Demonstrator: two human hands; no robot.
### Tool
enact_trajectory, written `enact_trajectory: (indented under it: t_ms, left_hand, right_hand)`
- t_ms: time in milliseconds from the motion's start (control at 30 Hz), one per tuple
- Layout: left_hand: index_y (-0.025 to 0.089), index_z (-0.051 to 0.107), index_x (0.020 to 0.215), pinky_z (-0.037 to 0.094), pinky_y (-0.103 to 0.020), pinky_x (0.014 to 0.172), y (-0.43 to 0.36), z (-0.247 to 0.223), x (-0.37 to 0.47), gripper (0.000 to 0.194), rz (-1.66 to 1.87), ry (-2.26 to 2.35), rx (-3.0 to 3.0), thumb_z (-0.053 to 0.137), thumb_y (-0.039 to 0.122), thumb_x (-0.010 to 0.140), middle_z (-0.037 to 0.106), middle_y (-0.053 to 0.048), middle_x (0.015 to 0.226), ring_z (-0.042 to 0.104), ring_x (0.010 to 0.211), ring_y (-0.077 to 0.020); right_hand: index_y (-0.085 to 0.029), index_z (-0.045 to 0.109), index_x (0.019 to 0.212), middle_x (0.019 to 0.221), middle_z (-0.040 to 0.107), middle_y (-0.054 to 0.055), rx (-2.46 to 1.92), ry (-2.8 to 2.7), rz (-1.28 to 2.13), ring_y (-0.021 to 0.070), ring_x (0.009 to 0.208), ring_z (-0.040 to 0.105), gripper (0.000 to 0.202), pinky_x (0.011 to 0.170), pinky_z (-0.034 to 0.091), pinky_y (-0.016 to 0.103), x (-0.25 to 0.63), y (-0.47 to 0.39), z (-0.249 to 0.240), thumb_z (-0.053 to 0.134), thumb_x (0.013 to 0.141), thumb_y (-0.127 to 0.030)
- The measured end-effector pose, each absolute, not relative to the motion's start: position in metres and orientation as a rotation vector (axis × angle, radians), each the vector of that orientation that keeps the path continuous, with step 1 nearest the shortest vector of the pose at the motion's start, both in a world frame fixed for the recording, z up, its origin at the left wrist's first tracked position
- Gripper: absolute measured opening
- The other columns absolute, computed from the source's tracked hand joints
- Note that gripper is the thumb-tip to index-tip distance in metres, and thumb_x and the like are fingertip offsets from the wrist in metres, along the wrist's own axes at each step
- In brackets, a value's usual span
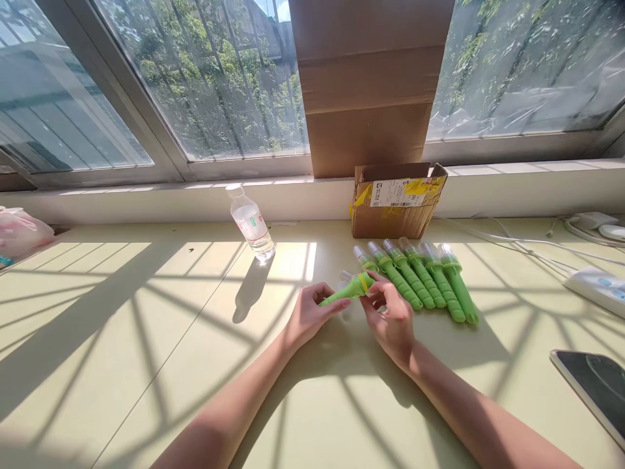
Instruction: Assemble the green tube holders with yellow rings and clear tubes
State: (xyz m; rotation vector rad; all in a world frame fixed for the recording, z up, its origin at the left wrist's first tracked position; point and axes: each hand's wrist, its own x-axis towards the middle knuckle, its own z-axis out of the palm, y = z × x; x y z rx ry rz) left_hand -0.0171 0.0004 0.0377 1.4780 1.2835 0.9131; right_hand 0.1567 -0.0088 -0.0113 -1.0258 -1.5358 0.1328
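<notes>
A green plastic stick handle [346, 293] with a yellow band at its wide end is held just above the table between both hands. My left hand [312, 311] is closed around its narrow end. The fingers of my right hand [391, 318] pinch the wide end near the band. Beside the wide end shows a small clear piece [346, 276], partly hidden by the handle. Just right of my right hand lies a row of several green sticks with clear caps [416, 277], their spiral grips pointing toward me.
Behind the row stands an open cardboard box [390, 221] with a label. A water bottle [252, 225] stands to the left. On the right are a phone [593, 391], a power strip [598, 292] and white cables [522, 242]. A pink bag [23, 233] sits far left.
</notes>
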Motion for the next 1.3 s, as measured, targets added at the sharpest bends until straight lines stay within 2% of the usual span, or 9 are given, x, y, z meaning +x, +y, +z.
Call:
enact_trajectory:
  t_ms: [133, 233, 300, 433, 600, 733, 900, 1067, 1300]
  left_hand:
    - [0.021, 0.049, 0.081, 0.035, -0.021, 0.049, -0.002, 0.032, -0.013, 0.041, 0.945, 1.27, 1.519, 0.082, 0.039, 0.064, 0.055, 0.008, 0.056, 0.048, 0.049, -0.0095]
    - [0.022, 0.048, 0.078, 0.032, -0.021, 0.048, -0.003, 0.025, -0.013, 0.031, 1.056, 1.367, 1.657, 0.076, 0.031, 0.067, 0.049, 0.009, 0.055, 0.042, 0.049, -0.0085]
    - [0.021, 0.05, 0.074, 0.033, -0.021, 0.049, -0.002, 0.02, -0.013, 0.026, 1.183, 1.421, 1.76, 0.074, 0.029, 0.068, 0.049, 0.007, 0.059, 0.043, 0.053, -0.0092]
    - [0.02, 0.058, 0.074, 0.039, -0.023, 0.053, -0.003, 0.015, -0.013, 0.024, 1.314, 1.445, 1.813, 0.075, 0.036, 0.071, 0.057, 0.003, 0.066, 0.049, 0.058, -0.011]
    - [0.019, 0.062, 0.074, 0.04, -0.024, 0.054, -0.007, 0.015, -0.011, 0.025, 1.275, 1.45, 1.774, 0.077, 0.039, 0.073, 0.061, 0.002, 0.062, 0.051, 0.056, -0.0113]
    - [0.018, 0.058, 0.069, 0.037, -0.023, 0.051, -0.007, 0.02, -0.009, 0.03, 1.225, 1.426, 1.66, 0.078, 0.041, 0.07, 0.06, 0.003, 0.06, 0.049, 0.055, -0.0101]
    - [0.017, 0.054, 0.06, 0.028, -0.022, 0.048, -0.004, 0.029, -0.01, 0.039, 1.138, 1.459, 1.557, 0.079, 0.045, 0.066, 0.05, 0.006, 0.054, 0.041, 0.051, -0.008]
    - [0.017, 0.054, 0.059, 0.031, -0.023, 0.048, 0.0, 0.032, -0.014, 0.041, 1.026, 1.404, 1.508, 0.079, 0.049, 0.067, 0.052, 0.005, 0.048, 0.046, 0.047, -0.0096]
    - [0.016, 0.063, 0.062, 0.036, -0.024, 0.049, 0.002, 0.034, -0.015, 0.039, 0.988, 1.361, 1.511, 0.074, 0.051, 0.074, 0.059, 0.002, 0.05, 0.053, 0.046, -0.0121]
  right_hand:
    - [-0.02, 0.055, 0.089, 0.116, 0.071, 0.013, -1.025, -1.506, 0.122, 0.0111, 0.053, 0.062, 0.009, 0.042, 0.047, 0.023, 0.156, -0.008, -0.014, 0.06, 0.092, -0.026]
    - [-0.02, 0.055, 0.088, 0.118, 0.071, 0.013, -1.039, -1.478, 0.127, 0.0115, 0.052, 0.062, 0.01, 0.041, 0.047, 0.025, 0.156, -0.008, -0.015, 0.061, 0.092, -0.028]
    - [-0.02, 0.055, 0.088, 0.117, 0.071, 0.012, -1.055, -1.465, 0.131, 0.0121, 0.053, 0.063, 0.011, 0.042, 0.048, 0.026, 0.155, -0.008, -0.014, 0.061, 0.092, -0.029]
    - [-0.02, 0.055, 0.091, 0.117, 0.071, 0.013, -1.114, -1.448, 0.173, 0.0125, 0.052, 0.062, 0.014, 0.042, 0.048, 0.027, 0.154, -0.006, -0.014, 0.061, 0.091, -0.033]
    - [-0.019, 0.056, 0.094, 0.112, 0.071, 0.011, -1.175, -1.449, 0.183, 0.0144, 0.055, 0.063, 0.016, 0.046, 0.05, 0.029, 0.154, -0.004, -0.016, 0.059, 0.09, -0.034]
    - [-0.019, 0.057, 0.096, 0.108, 0.07, 0.009, -1.207, -1.46, 0.185, 0.0134, 0.055, 0.062, 0.017, 0.049, 0.051, 0.029, 0.154, -0.004, -0.014, 0.057, 0.092, -0.035]
    - [-0.019, 0.056, 0.091, 0.11, 0.07, 0.01, -1.239, -1.468, 0.203, 0.014, 0.053, 0.061, 0.018, 0.046, 0.048, 0.029, 0.153, -0.002, -0.011, 0.059, 0.09, -0.037]
    - [-0.02, 0.054, 0.092, 0.105, 0.072, 0.008, -1.27, -1.495, 0.162, 0.0153, 0.055, 0.062, 0.014, 0.048, 0.048, 0.03, 0.152, -0.003, -0.011, 0.056, 0.09, -0.034]
    - [-0.021, 0.058, 0.091, 0.089, 0.071, 0.005, -1.331, -1.508, 0.111, 0.0162, 0.055, 0.061, 0.008, 0.05, 0.048, 0.031, 0.154, -0.005, -0.011, 0.053, 0.09, -0.028]
